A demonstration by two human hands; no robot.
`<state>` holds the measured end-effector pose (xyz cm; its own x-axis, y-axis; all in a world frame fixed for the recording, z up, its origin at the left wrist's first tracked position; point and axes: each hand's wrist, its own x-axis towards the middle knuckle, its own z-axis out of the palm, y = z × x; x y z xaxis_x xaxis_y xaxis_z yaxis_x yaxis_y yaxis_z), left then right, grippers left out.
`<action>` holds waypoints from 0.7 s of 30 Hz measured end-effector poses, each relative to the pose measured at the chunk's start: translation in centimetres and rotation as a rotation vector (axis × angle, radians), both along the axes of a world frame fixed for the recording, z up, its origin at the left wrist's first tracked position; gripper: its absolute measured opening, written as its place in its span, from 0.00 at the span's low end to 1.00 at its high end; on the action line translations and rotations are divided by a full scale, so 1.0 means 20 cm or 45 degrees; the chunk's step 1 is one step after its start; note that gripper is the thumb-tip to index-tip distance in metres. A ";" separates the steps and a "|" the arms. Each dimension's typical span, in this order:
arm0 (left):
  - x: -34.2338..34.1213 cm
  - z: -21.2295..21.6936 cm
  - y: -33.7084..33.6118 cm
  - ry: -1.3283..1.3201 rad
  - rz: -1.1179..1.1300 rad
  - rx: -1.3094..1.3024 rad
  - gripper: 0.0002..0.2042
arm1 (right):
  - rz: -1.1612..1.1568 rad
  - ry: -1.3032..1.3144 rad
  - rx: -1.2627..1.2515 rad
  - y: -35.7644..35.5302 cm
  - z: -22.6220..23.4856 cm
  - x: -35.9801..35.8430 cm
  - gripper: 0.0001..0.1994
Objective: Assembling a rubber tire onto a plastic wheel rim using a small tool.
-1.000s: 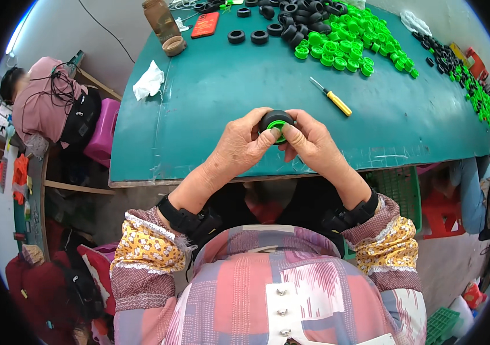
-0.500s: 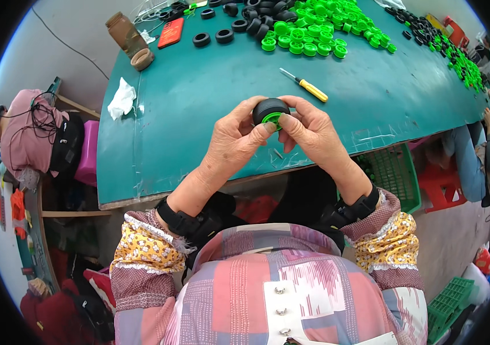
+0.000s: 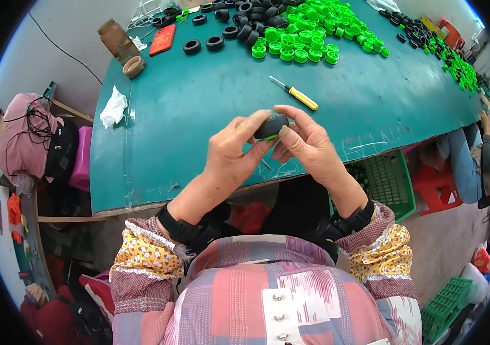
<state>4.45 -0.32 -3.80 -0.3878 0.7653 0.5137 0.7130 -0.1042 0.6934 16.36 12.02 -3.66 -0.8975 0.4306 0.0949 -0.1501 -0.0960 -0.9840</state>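
Black tyre (image 3: 271, 125), green wheel (image 3: 271, 138) showing at its lower edge, held above the near part of the green table (image 3: 182, 115). Left hand (image 3: 234, 142): gripping the tyre between thumb and fingers. Right hand (image 3: 312, 144): curved at the tyre's right side, thumb tip by its edge; whether gripping, I cannot tell. Beyond: yellow-handled screwdriver (image 3: 302, 98); farther off, loose tyres (image 3: 214, 43) and heaped green wheels (image 3: 314, 40).

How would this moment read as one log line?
left hand: holding black tyre; right hand: at tyre's edge; nearby: yellow-handled screwdriver, green wheels
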 end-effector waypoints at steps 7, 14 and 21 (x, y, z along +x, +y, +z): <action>-0.01 0.02 -0.05 -0.351 -0.023 0.075 0.19 | 0.103 0.047 -0.068 -0.01 0.01 -0.05 0.24; -0.08 0.03 -0.15 -1.045 -0.125 -0.076 0.17 | 0.257 0.060 0.031 -0.09 0.02 -0.10 0.22; -0.17 -0.04 -0.17 -0.632 0.138 -0.068 0.11 | 0.095 0.044 0.173 -0.16 -0.02 -0.26 0.15</action>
